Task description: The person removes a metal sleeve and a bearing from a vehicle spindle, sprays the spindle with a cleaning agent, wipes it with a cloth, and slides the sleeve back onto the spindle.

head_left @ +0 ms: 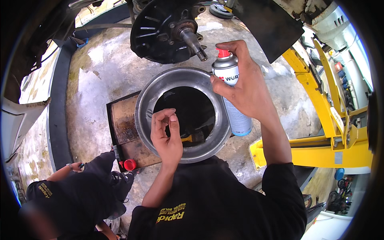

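Observation:
My right hand [248, 82] is wrapped round a spray can [238, 116] with a white and blue body, its index finger on the red nozzle. The can is upright at the right rim of a round metal basin [146, 96], just right of a bare wheel spindle [192, 42]. Behind the spindle is a black brake dust shield [150, 34]. My left hand [165, 134] hovers over the basin with fingers curled towards the thumb; whatever they may hold is hidden. Dark liquid [184, 102] lies in the basin, with a yellow-handled brush [194, 138] near its lower side.
Under the basin lies a brown board with a black frame [124, 116]; a red cap [130, 164] sits at its near left corner. A co-worker [80, 196] in black is close at lower left. Yellow lift arms [312, 152] stand right, and a tyre [221, 12] lies far back.

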`<action>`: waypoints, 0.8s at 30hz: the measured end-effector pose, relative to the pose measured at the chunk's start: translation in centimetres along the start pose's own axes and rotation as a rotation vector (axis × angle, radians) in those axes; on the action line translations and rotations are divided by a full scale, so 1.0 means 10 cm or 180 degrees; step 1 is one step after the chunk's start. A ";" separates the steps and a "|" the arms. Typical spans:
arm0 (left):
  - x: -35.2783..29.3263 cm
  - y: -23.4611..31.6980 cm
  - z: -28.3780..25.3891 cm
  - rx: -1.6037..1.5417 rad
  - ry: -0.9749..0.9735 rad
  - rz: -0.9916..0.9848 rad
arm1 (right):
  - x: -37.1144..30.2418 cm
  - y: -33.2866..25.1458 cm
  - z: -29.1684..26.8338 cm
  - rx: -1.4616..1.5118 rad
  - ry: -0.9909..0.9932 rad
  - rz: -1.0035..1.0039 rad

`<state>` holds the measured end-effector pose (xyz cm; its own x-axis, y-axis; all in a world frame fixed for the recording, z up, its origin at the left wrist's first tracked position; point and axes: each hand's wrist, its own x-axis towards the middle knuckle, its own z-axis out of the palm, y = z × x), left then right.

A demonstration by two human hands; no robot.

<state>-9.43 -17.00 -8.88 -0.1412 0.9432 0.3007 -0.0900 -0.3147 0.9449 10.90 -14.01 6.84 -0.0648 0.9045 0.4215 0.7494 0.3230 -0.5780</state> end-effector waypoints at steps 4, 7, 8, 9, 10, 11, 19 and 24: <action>0.01 0.06 0.04 -0.0111 0.0097 -0.0121 | -0.02 0.00 -0.01 0.0008 -0.0102 -0.0029; 0.09 0.07 0.08 -0.0087 0.0027 -0.0120 | -0.02 0.05 -0.06 0.0080 -0.0106 -0.0056; 0.13 0.10 0.10 -0.0065 -0.0069 -0.0085 | -0.01 0.06 -0.07 0.0143 -0.0092 -0.0051; 0.21 0.14 0.13 -0.0044 -0.0166 -0.0051 | 0.01 0.05 -0.09 0.0152 -0.0064 -0.0016; 0.30 0.17 0.15 -0.0012 -0.0257 -0.0007 | 0.04 0.03 -0.09 0.0173 -0.0032 0.0009; 0.38 0.18 0.16 0.0063 -0.0328 -0.0026 | 0.07 0.02 -0.10 0.0193 0.0000 0.0034; 0.74 0.42 0.37 0.0087 -0.0473 -0.0270 | 0.02 0.13 -0.18 0.0317 -0.0090 -0.0153; 0.91 0.37 0.54 0.0070 -0.0548 -0.0548 | -0.02 0.20 -0.19 0.0472 -0.0344 -0.0164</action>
<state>-5.74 -9.04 -1.96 0.0446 0.9875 0.1509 -0.0766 -0.1473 0.9861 13.67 -14.08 6.99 -0.1770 0.9078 0.3802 0.6383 0.3999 -0.6577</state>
